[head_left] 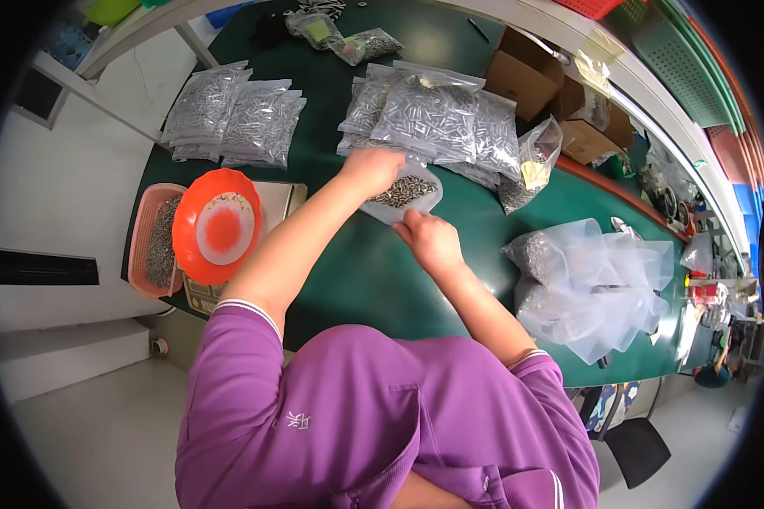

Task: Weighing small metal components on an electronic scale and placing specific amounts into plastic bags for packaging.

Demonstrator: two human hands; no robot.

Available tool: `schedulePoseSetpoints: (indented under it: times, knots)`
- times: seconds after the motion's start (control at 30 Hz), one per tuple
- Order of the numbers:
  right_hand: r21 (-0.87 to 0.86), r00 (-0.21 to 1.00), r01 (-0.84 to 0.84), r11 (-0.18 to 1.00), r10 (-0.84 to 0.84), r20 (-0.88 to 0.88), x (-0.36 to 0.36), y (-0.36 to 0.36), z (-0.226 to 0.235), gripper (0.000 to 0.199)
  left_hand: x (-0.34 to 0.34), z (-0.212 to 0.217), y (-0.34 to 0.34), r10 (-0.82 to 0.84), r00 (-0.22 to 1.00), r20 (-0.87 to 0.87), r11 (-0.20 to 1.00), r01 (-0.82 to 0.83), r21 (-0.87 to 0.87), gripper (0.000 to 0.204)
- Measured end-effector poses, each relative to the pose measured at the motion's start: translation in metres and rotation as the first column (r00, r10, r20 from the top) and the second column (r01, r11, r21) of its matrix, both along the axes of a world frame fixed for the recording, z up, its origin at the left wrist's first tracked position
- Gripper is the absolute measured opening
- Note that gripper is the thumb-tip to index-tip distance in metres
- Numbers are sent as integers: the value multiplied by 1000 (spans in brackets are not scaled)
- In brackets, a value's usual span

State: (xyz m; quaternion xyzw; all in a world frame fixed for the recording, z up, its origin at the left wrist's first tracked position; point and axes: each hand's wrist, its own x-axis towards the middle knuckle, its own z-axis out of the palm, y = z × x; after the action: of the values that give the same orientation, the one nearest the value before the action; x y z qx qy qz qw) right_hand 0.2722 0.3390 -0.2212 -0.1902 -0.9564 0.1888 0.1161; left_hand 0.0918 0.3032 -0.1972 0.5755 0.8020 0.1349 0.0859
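Observation:
A frosted plastic bag (pixel 424 202) lies on the green table in front of me, with a heap of small metal pieces (pixel 406 192) showing inside it. My left hand (pixel 373 172) is closed on the bag's far left edge, its fingertips partly hidden. At the near edge, my right hand (pixel 431 241) pinches the plastic between thumb and fingers. Just beyond my hands lies a pile of filled clear bags (pixel 429 110) holding short silvery metal parts.
Left on the table are more filled bags (pixel 259 123), an orange-red bowl (pixel 182 222) on a scale (pixel 276 204) and a pink basket (pixel 142 237) of metal pieces. Frosted bags (pixel 598 293) cover the right side. Cardboard boxes (pixel 522 72) stand at the far right.

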Motion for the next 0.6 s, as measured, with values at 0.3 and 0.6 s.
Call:
schedulePoseSetpoints:
  times: [0.3,0.6]
  knots:
    - [-177,974,80,981,-114,-195,103,-6,-3,32,67,-4,-84,50,906,421,994,-85,65,22]
    - [-746,816,48,665,-457,-355,136,-91,32,44,134,21,-162,226,211,951,943,-292,-159,23]
